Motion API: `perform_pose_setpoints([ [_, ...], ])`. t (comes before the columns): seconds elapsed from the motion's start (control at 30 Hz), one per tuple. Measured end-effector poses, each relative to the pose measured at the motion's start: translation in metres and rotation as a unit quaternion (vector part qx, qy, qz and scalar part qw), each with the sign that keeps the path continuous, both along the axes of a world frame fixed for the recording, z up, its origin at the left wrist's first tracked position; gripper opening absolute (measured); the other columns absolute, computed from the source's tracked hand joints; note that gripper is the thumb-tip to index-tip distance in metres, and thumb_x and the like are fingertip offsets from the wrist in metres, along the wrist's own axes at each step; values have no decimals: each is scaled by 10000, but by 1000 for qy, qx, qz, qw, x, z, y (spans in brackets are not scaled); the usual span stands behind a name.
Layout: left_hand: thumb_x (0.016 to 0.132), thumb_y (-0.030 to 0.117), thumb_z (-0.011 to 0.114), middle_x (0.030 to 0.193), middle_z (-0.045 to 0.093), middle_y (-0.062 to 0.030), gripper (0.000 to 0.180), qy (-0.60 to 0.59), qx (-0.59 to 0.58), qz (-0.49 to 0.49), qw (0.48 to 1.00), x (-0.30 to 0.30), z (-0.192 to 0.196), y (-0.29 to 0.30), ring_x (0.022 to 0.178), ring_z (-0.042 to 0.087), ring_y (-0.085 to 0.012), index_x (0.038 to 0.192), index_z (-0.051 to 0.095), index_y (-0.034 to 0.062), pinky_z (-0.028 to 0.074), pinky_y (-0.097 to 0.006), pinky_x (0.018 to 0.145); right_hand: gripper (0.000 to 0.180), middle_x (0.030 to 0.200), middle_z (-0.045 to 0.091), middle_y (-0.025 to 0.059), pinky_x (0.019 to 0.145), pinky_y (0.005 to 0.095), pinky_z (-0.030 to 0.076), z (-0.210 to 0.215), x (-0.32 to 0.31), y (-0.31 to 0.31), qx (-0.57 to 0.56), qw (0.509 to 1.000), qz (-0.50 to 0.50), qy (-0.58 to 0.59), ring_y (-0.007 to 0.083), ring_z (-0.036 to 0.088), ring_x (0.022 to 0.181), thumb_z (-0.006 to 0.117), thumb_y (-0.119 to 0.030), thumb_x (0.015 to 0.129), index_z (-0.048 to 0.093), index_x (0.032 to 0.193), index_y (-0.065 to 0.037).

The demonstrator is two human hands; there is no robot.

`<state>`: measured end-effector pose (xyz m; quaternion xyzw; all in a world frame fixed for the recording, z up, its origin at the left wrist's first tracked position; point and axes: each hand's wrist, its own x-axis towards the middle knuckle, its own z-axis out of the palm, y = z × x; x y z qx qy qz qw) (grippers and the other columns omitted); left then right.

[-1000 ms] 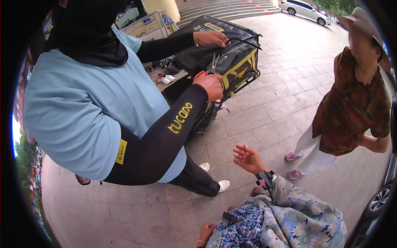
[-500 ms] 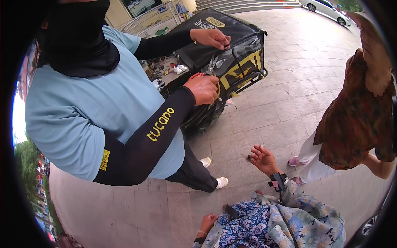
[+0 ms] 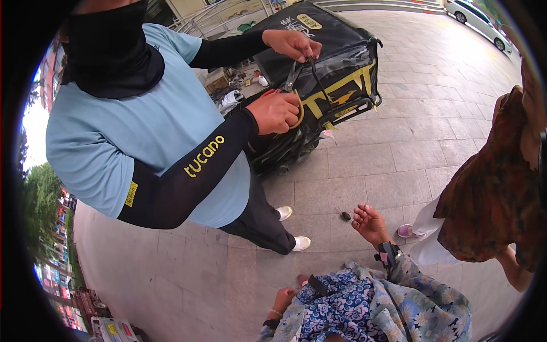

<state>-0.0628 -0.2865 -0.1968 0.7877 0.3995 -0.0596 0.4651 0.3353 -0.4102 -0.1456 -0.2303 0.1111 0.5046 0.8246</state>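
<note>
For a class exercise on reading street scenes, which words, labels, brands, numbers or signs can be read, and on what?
Described by place, wording not copied:
Black sleeve: large yellow lettering, readable.
Black box lid: large white characters.
Same lid: oval label, blurred.
Yellow tag on the sleeve: too small.
Box side: yellow label, too small.
Sticker, lower left: too small.

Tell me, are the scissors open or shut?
Open: the scissors' blades spread in a narrow V above the other person's hand.
</note>
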Motion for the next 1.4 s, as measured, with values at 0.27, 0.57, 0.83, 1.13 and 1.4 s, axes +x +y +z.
perform_pose_setpoints([
  [0.27,783,188,614,705,633,-163,204,6,-38,34,999,13,9,-15,626,614,-223,777,637,-15,454,-316,581,191,900,637,40,703,318,484,-10,5,-15,-25,1000,-3,9,165,597,774,600,-243,837,568,967,-107],
  [0.57,769,186,628,708,625,-187,213,3,-42,43,998,20,10,-22,631,621,-259,763,625,-27,455,-332,578,194,886,630,27,709,313,481,-5,6,-23,-54,998,-8,2,163,590,767,621,-240,820,570,955,-112],
  [0.83,755,188,651,678,625,-170,227,-22,-41,18,999,22,11,-22,589,597,-195,757,623,-38,446,-312,557,150,864,633,20,711,307,480,3,2,-30,-50,999,2,-9,156,588,757,604,-220,833,577,936,-114],
  [1.13,773,213,637,616,616,-123,243,-3,-73,47,996,-1,-14,-26,522,537,-134,750,627,-28,419,-299,503,664,1336,375,144,943,373,393,60,-4,52,17,955,168,-242,243,446,1170,603,-323,844,262,1356,-74],
  [1.4,776,183,645,642,637,-93,196,-13,-96,90,991,-18,-25,-25,564,564,-113,773,648,-13,447,-281,541,683,1319,384,63,972,387,331,100,7,129,220,950,80,-205,187,384,1201,588,-404,839,242,1367,-143],
])
